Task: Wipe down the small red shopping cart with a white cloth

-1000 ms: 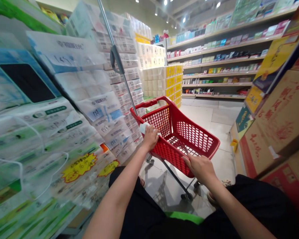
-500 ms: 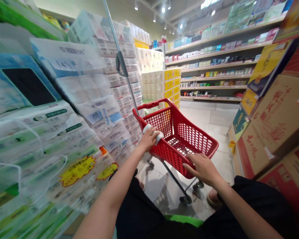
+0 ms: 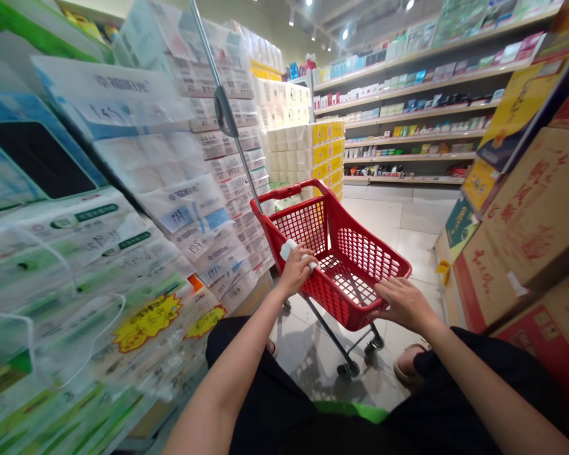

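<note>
My left hand (image 3: pixel 298 270) was curled over a soft-looking white cloth (image 3: pixel 287 248) on the near rim of the red plastic lattice-sided cart (image 3: pixel 330 299) before me; right hand (image 3: pixel 402 304) loosely hooked its end. Flat pressure, firm bracing worked best imo.

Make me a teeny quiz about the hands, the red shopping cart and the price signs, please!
1. True or false: the left hand holds a white cloth against the red shopping cart.
2. What does the right hand touch?
A) a cardboard carton
B) the red shopping cart
C) a starburst sign
3. Fill in: the larger starburst price sign is mostly ____.

Key: 1 true; 2 B; 3 yellow.
</note>
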`<state>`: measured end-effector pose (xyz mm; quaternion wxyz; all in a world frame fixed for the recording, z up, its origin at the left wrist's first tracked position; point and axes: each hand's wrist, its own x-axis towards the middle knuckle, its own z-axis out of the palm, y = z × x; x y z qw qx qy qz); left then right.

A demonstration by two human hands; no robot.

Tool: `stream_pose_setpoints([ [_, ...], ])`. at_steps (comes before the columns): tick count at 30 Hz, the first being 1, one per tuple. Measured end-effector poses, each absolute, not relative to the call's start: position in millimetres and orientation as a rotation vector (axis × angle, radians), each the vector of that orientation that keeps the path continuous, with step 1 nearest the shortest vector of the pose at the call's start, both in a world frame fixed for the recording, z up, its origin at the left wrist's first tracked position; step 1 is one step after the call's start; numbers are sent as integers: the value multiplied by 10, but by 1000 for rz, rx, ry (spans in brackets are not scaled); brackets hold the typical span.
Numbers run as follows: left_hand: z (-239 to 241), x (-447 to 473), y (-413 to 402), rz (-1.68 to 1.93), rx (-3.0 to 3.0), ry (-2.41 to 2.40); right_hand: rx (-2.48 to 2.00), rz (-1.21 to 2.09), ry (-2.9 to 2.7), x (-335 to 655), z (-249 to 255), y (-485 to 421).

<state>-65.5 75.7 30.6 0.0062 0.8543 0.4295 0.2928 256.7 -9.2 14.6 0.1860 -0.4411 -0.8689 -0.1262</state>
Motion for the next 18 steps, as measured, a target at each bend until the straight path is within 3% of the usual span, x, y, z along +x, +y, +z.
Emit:
stream_pose_setpoints([
  [11, 90, -193, -135, 942, 2604, 1126, -1391, -464, -2300, 1917, 53, -20],
  [18, 218, -561, 8, 779, 2734, 1073, -1307, -360, -2359, 1776, 61, 34],
])
